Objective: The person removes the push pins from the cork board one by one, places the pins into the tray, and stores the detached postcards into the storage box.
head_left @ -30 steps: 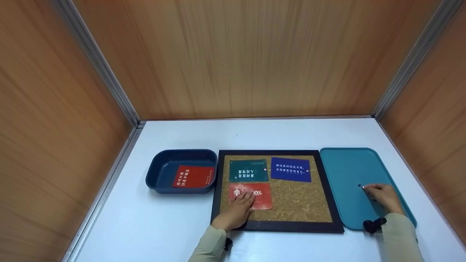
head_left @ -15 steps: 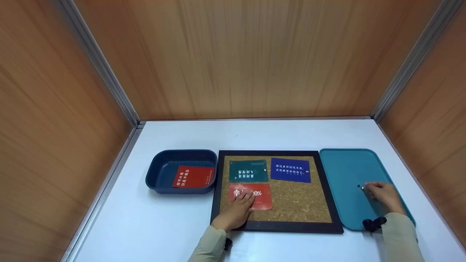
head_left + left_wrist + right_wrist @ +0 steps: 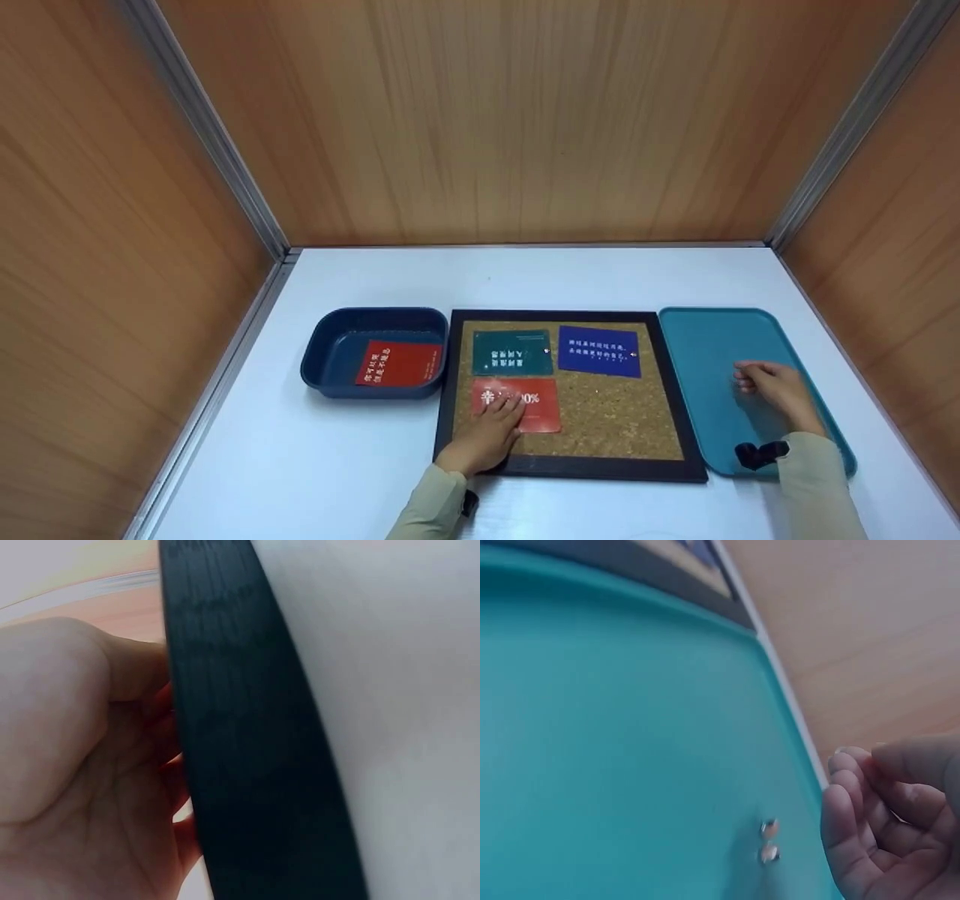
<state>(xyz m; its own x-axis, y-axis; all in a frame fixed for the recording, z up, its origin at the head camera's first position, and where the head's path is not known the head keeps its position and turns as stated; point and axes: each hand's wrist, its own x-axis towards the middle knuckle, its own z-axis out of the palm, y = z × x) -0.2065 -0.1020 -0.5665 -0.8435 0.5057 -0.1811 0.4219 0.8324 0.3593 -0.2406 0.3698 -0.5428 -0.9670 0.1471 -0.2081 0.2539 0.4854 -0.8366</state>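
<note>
My left hand (image 3: 484,439) rests on a light red card (image 3: 544,416) on the cork board (image 3: 600,420), fingers laid out and covering part of the print. In the left wrist view, the board's black frame hides its fingertips. My right hand (image 3: 780,390) is over the teal tray (image 3: 705,337), thumb and forefinger meeting in a pinch; whether something small sits between them cannot be made out. Two small shiny metal tacks (image 3: 769,840) lie on the tray beside it in the right wrist view. A green card (image 3: 512,360) and a blue card (image 3: 598,350) each carry a tack at the right edge.
A dark blue bin (image 3: 322,360) stands left of the board, with a red card (image 3: 401,364) inside, leaning on its side. Board and tray lie side by side on the white table (image 3: 300,465). Wooden panels (image 3: 525,135) enclose the table at the back and sides.
My right hand has drawn up from the tacks and moved slightly forward and left; the tacks no longer show in the head view. My left hand has stayed on the card.
</note>
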